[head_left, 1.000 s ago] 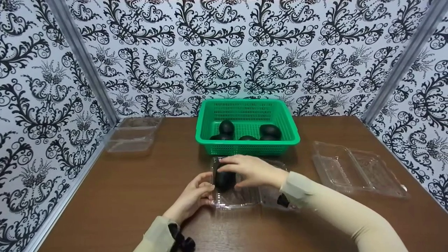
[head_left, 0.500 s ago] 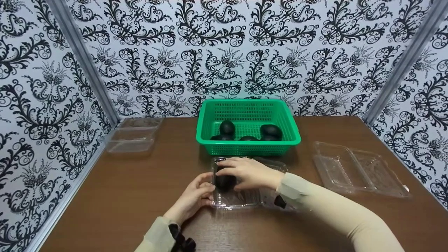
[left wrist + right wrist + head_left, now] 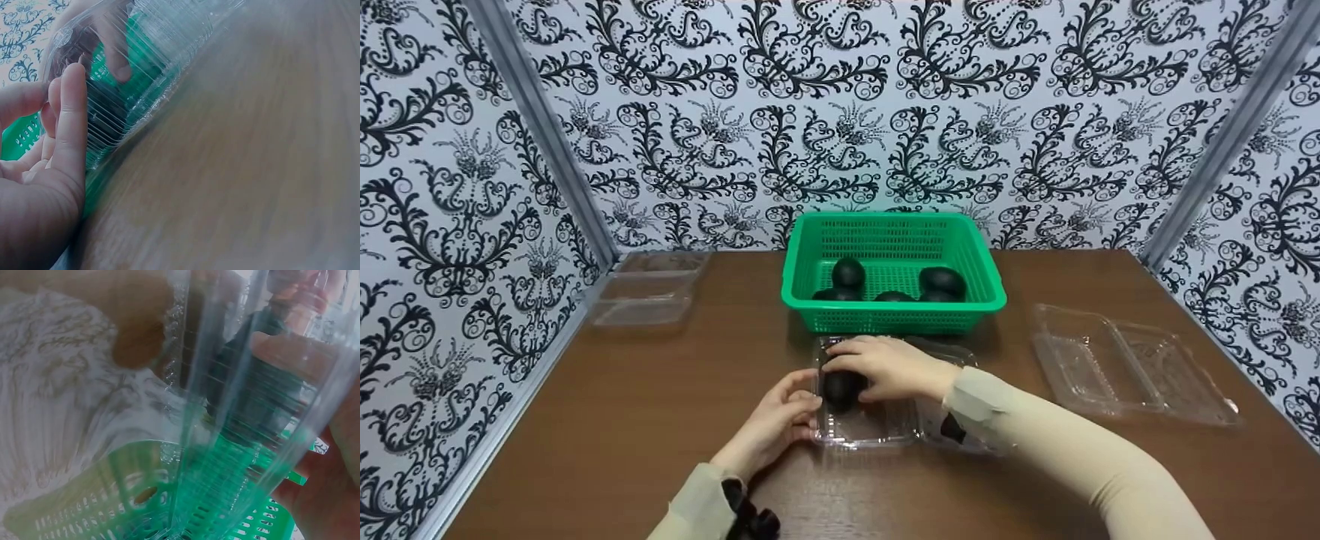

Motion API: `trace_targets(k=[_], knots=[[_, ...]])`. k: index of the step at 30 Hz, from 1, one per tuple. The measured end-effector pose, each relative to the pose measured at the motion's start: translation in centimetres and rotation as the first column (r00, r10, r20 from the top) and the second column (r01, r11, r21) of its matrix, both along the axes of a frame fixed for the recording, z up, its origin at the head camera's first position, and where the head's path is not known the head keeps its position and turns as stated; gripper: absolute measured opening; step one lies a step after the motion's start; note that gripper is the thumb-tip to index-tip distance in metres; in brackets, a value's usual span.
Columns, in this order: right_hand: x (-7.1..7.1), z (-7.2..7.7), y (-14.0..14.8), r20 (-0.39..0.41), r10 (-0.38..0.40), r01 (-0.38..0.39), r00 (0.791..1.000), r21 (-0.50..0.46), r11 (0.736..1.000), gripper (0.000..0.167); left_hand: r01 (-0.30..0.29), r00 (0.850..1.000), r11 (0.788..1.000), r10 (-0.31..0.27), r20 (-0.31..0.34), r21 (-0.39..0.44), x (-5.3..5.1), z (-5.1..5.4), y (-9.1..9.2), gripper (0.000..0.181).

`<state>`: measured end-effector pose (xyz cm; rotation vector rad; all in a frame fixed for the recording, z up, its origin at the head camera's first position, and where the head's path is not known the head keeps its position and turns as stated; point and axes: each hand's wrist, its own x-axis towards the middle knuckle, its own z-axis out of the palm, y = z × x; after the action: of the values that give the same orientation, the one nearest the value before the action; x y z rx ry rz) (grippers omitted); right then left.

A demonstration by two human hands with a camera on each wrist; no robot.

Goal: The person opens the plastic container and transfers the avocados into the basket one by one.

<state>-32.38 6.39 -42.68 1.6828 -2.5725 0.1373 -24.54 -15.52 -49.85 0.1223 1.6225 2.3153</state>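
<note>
A clear plastic clamshell container [image 3: 870,429] lies unfolded in front of the basket in the head view. My left hand [image 3: 774,421] pinches its left rim between thumb and fingers; the left wrist view shows those fingers against the ribbed wall [image 3: 152,73]. Inside the container's left half is a dark, smooth, egg-shaped avocado [image 3: 844,390]. My right hand [image 3: 889,367] reaches over from the right and grips this avocado, fingers curled across its far part. Through clear plastic, the right wrist view shows the dark avocado [image 3: 253,394] blurred.
Behind the container stands a green perforated basket [image 3: 892,319] with several dark avocados [image 3: 942,282] in it. Another open clear clamshell [image 3: 1099,367] lies at the right. More clear containers [image 3: 641,300] rest at the back left. Patterned walls [image 3: 840,112] bound the brown table.
My right hand has shifted slightly left and its fingers have closed further on the avocado, which now shows more at its near end. My left hand keeps its place on the rim.
</note>
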Motion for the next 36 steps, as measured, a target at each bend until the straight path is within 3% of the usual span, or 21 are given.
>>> trace_targets(k=[27, 36], knots=[[-0.01, -0.55, -0.14, -0.024, 0.008, -0.008, 1.0, 0.004, 1.0, 0.058, 0.012, 1.0, 1.0, -0.012, 0.005, 0.007, -0.04, -0.15, -0.03, 0.059], [-0.01, -0.43, -0.3, 0.07, 0.0, 0.0, 0.998, -0.003, 1.0, 0.058, 0.006, 1.0, 1.0, -0.006, -0.004, -0.013, -0.04, -0.08, -0.13, 0.06]])
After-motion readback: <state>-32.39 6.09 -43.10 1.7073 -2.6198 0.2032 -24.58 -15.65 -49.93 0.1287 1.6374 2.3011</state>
